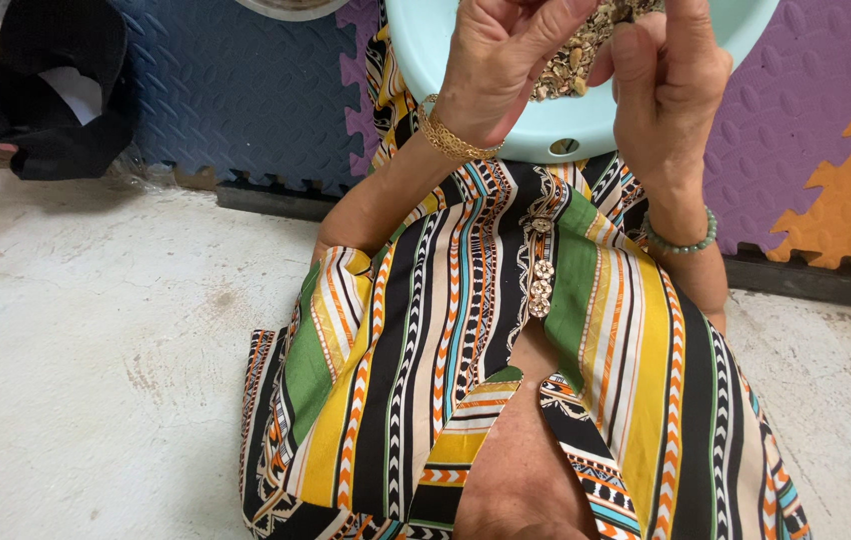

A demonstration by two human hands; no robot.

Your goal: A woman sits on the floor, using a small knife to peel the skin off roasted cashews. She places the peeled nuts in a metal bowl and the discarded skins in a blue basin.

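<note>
At the far left a black bag (51, 90) lies on the concrete floor (96, 350) against blue foam mats (236, 90). The left hand (501, 60), with a gold bracelet (451, 135) at its wrist, reaches into a pale blue basin (566, 125) resting on the striped dress (506, 380); its fingers are bent and pinched over the mixed nuts and shells (576, 60) heaped inside. Just beside it, the right hand (671, 90), with a green bead bracelet (681, 240), has its fingers curled over the same heap; whether they grip anything cannot be told.
</note>
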